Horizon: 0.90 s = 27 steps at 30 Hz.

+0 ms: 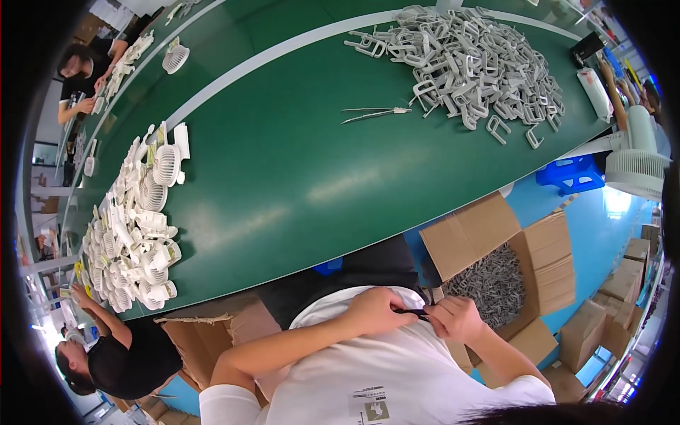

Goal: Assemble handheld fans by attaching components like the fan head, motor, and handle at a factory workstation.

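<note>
Close to my chest, my left hand and my right hand are drawn together with their fingers pinched. Between them runs a thin, dark strip-like piece, gripped at both ends; its exact kind is too small to make out. Beyond my hands lies the green worktable. On its far right rests a big heap of light grey, U-shaped plastic brackets. A pair of tweezers lies beside the heap, its tips pointing left.
White handheld fans are piled along the table's left side. Near my right hand stands an open carton holding many small grey parts. Two co-workers sit to the left. A blue stool and a fan are at right.
</note>
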{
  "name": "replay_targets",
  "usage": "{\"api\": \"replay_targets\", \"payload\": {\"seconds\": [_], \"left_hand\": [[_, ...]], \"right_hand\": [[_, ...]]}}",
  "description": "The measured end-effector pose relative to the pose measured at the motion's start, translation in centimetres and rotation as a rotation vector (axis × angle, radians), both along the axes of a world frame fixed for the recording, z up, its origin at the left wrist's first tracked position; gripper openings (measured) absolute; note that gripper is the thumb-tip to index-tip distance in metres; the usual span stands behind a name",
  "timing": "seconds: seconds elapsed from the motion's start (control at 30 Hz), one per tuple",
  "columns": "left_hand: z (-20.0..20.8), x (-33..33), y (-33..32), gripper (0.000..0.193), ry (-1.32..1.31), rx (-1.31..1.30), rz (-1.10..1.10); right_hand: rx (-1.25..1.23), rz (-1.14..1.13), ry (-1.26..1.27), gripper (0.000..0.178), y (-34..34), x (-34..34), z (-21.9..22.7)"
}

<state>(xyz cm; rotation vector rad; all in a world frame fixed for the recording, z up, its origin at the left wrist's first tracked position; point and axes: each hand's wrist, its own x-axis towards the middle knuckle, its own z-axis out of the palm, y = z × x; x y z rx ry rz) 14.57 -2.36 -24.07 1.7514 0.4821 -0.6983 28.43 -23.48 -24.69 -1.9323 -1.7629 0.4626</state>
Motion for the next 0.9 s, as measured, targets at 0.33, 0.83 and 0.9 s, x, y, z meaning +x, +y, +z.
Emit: {"api": "replay_targets", "payload": {"seconds": [0.33, 0.83, 0.9], "left_hand": [[-1.0, -2.4, 1.5, 0.048, -0.523, 0.273, -0.049], [6.1, -7.9, 29.9, 0.058, -0.710, 1.689, 0.948], [6.6, -6.8, 24.0, 0.055, -0.921, 1.458, 0.790]], "right_hand": [[-0.878, -0.106, 0.431, 0.052, 1.4, 4.8, 2.0], [0.119, 0.194, 0.074, 0.023, 39.3, 1.8, 6.6], [0.264, 0.213, 0.188, 0.023, 43.1, 2.5, 5.4]]}}
